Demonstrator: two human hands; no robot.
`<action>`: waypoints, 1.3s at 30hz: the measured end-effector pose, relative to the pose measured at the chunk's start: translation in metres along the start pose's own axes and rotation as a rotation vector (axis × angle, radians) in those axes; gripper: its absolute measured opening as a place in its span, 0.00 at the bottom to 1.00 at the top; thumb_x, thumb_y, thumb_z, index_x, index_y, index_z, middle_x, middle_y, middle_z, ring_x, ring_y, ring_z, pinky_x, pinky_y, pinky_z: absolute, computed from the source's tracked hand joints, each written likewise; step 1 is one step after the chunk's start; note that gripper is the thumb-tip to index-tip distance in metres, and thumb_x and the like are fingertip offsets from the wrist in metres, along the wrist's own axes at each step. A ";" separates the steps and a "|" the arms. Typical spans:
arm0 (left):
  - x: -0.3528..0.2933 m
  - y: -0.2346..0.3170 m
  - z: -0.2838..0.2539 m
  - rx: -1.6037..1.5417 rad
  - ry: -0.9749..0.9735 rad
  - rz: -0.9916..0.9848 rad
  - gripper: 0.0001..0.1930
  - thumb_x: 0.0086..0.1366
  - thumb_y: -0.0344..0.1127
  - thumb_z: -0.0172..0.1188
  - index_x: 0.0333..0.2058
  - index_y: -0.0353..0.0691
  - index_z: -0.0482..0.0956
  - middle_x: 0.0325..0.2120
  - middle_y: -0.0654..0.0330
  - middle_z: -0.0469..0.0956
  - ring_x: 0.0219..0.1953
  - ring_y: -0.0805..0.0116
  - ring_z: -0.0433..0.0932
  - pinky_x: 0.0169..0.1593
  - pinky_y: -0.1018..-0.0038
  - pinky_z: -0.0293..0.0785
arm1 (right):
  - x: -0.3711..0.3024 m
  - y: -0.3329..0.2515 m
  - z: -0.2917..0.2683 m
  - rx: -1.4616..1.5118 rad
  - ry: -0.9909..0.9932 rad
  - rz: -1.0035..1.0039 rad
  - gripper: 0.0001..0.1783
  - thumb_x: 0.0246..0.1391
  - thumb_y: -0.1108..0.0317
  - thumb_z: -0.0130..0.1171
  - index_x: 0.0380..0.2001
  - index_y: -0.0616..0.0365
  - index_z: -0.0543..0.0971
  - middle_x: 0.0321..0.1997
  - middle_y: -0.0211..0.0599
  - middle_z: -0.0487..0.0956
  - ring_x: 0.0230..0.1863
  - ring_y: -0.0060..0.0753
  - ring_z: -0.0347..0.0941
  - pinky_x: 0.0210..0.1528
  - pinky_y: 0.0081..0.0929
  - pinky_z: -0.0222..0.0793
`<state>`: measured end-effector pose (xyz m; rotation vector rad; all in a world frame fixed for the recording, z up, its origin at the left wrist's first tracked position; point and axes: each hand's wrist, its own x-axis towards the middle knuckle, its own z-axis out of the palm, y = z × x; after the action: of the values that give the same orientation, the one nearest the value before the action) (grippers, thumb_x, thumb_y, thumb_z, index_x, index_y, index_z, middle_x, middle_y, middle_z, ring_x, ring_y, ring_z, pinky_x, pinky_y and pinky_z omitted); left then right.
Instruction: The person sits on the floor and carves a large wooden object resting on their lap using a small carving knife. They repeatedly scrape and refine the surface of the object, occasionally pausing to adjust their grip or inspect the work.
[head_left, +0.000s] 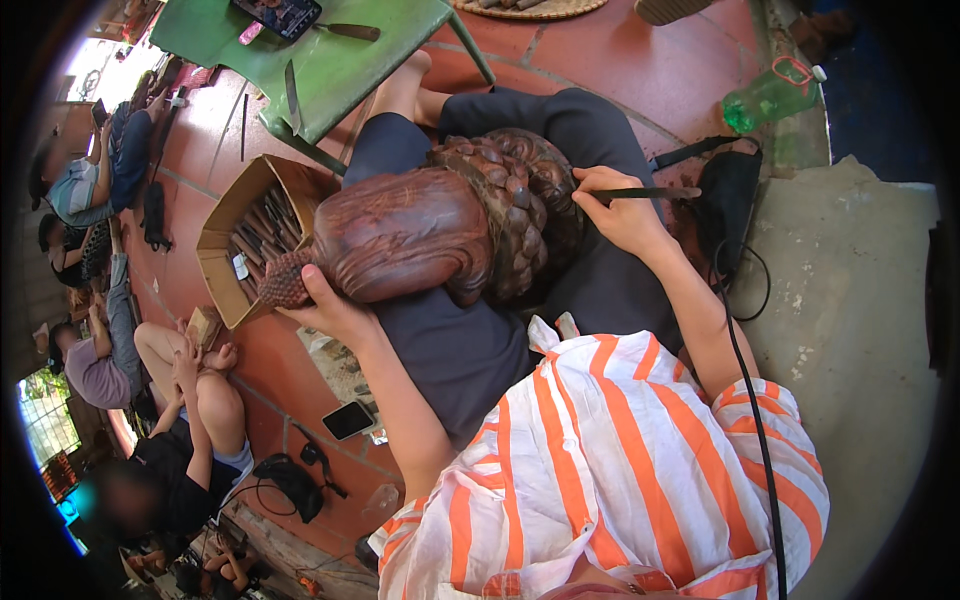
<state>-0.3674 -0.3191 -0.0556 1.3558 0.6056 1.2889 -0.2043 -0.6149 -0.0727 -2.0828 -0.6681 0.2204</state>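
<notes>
A large dark reddish-brown wood carving (pixel 400 235) lies across my lap, with a smooth robed body in the middle and rounded, petal-like relief toward its right end. My left hand (pixel 335 312) grips its knobbly left end, thumb on top and the other fingers hidden underneath. Against the carved right end, my right hand (pixel 622 212) holds a slim dark carving tool (pixel 655 193) in a pen-like grip. The tool's back end sticks out to the right; its working tip is hidden by the fingers.
A cardboard box (pixel 215 245) of wooden-handled tools stands left of the carving. Beyond it is a green stool (pixel 400 60) with knives and a phone. A green plastic bottle (pixel 770 95) lies far right, near a black bag (pixel 735 200). Several people sit on the left; a phone (pixel 348 420) lies nearby.
</notes>
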 end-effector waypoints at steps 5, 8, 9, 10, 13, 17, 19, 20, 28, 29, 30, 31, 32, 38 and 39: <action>0.000 0.001 0.003 -0.017 -0.005 0.004 0.33 0.59 0.42 0.63 0.56 0.31 0.58 0.52 0.53 0.64 0.52 0.62 0.67 0.59 0.65 0.62 | -0.007 -0.016 0.012 -0.295 0.043 -0.095 0.07 0.45 0.66 0.64 0.26 0.57 0.81 0.45 0.50 0.76 0.44 0.52 0.74 0.47 0.39 0.70; 0.000 0.000 0.000 -0.003 -0.002 0.007 0.33 0.59 0.41 0.63 0.56 0.31 0.58 0.51 0.54 0.64 0.52 0.62 0.67 0.59 0.65 0.62 | 0.002 -0.004 -0.001 -0.095 -0.024 0.011 0.07 0.47 0.70 0.62 0.28 0.64 0.80 0.47 0.47 0.77 0.43 0.47 0.76 0.45 0.34 0.71; 0.000 -0.001 0.001 0.002 0.004 0.005 0.33 0.59 0.41 0.63 0.55 0.31 0.58 0.51 0.54 0.65 0.52 0.62 0.67 0.59 0.65 0.62 | 0.004 -0.005 -0.004 0.003 -0.043 0.103 0.07 0.49 0.70 0.61 0.27 0.65 0.79 0.46 0.47 0.78 0.43 0.47 0.76 0.45 0.31 0.71; 0.000 0.000 0.001 -0.002 0.005 0.006 0.32 0.59 0.41 0.63 0.55 0.31 0.58 0.51 0.54 0.65 0.52 0.62 0.67 0.59 0.65 0.62 | 0.006 -0.007 -0.005 0.045 -0.053 0.165 0.08 0.49 0.69 0.61 0.28 0.64 0.80 0.47 0.47 0.77 0.43 0.46 0.75 0.45 0.31 0.70; 0.000 0.003 0.003 -0.009 0.006 0.009 0.32 0.59 0.40 0.62 0.55 0.31 0.58 0.51 0.53 0.65 0.52 0.62 0.67 0.59 0.65 0.62 | 0.002 -0.018 0.003 -0.184 -0.040 0.083 0.12 0.46 0.61 0.62 0.27 0.60 0.80 0.45 0.46 0.76 0.42 0.50 0.75 0.44 0.38 0.71; -0.001 0.004 0.005 -0.009 0.003 0.006 0.32 0.59 0.40 0.62 0.55 0.31 0.58 0.51 0.53 0.65 0.52 0.63 0.67 0.59 0.65 0.62 | 0.002 -0.020 0.012 -0.318 0.004 0.112 0.11 0.45 0.61 0.61 0.27 0.58 0.81 0.46 0.47 0.75 0.43 0.51 0.74 0.46 0.40 0.70; -0.001 0.003 0.003 -0.009 -0.004 0.005 0.31 0.60 0.38 0.61 0.56 0.32 0.57 0.52 0.53 0.65 0.52 0.62 0.68 0.58 0.65 0.65 | 0.009 -0.008 0.005 -0.211 -0.025 0.161 0.11 0.43 0.62 0.62 0.26 0.59 0.81 0.47 0.47 0.76 0.43 0.50 0.74 0.46 0.41 0.70; 0.000 0.001 0.001 -0.006 -0.010 0.006 0.31 0.60 0.37 0.60 0.57 0.33 0.57 0.52 0.52 0.65 0.52 0.62 0.69 0.57 0.65 0.67 | 0.012 -0.002 0.003 -0.133 -0.035 0.231 0.11 0.43 0.62 0.62 0.26 0.59 0.81 0.47 0.47 0.76 0.44 0.50 0.74 0.47 0.41 0.70; 0.000 -0.001 -0.001 0.005 -0.004 0.014 0.29 0.61 0.36 0.60 0.56 0.33 0.57 0.51 0.52 0.66 0.50 0.63 0.70 0.56 0.65 0.69 | 0.005 -0.029 0.014 -0.367 0.008 0.165 0.10 0.43 0.62 0.59 0.24 0.58 0.81 0.44 0.45 0.77 0.43 0.49 0.74 0.47 0.40 0.70; 0.000 0.000 0.000 -0.003 -0.007 0.019 0.30 0.61 0.36 0.60 0.56 0.33 0.57 0.51 0.53 0.66 0.51 0.63 0.70 0.56 0.65 0.68 | 0.007 -0.025 0.011 -0.357 0.018 0.150 0.10 0.42 0.63 0.58 0.23 0.58 0.81 0.43 0.46 0.78 0.43 0.49 0.74 0.46 0.40 0.71; 0.000 0.000 0.001 -0.012 -0.009 0.024 0.30 0.61 0.36 0.60 0.56 0.33 0.57 0.51 0.53 0.66 0.51 0.63 0.70 0.57 0.65 0.68 | 0.012 -0.020 0.008 -0.255 0.028 0.192 0.09 0.41 0.64 0.58 0.21 0.59 0.81 0.41 0.46 0.78 0.41 0.49 0.74 0.45 0.40 0.71; 0.000 0.002 0.002 -0.019 -0.015 0.021 0.30 0.61 0.37 0.60 0.56 0.33 0.57 0.51 0.53 0.66 0.51 0.63 0.70 0.57 0.65 0.68 | 0.015 -0.016 0.005 -0.247 -0.015 0.243 0.09 0.41 0.64 0.58 0.21 0.59 0.81 0.41 0.46 0.78 0.41 0.48 0.75 0.45 0.39 0.71; -0.001 0.003 0.003 -0.027 -0.021 0.018 0.30 0.61 0.37 0.61 0.56 0.33 0.57 0.52 0.53 0.66 0.51 0.63 0.69 0.57 0.65 0.67 | 0.018 -0.014 0.001 -0.239 -0.058 0.293 0.09 0.41 0.64 0.58 0.21 0.59 0.80 0.41 0.46 0.78 0.41 0.48 0.75 0.45 0.39 0.71; 0.000 0.001 0.003 -0.006 0.001 0.007 0.31 0.60 0.37 0.61 0.56 0.32 0.57 0.52 0.53 0.65 0.52 0.63 0.69 0.58 0.65 0.66 | 0.006 -0.030 0.018 -0.387 0.058 0.133 0.11 0.41 0.63 0.59 0.22 0.61 0.80 0.42 0.47 0.78 0.40 0.52 0.74 0.44 0.40 0.71; 0.000 0.002 0.003 -0.007 0.005 0.006 0.31 0.60 0.37 0.61 0.56 0.32 0.57 0.52 0.53 0.65 0.52 0.63 0.69 0.58 0.65 0.66 | 0.008 -0.027 0.016 -0.345 0.030 0.158 0.11 0.41 0.64 0.59 0.22 0.61 0.80 0.42 0.47 0.78 0.40 0.52 0.74 0.44 0.40 0.71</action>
<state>-0.3657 -0.3206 -0.0530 1.3500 0.6005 1.2984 -0.2137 -0.5871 -0.0588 -2.4683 -0.5525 0.1717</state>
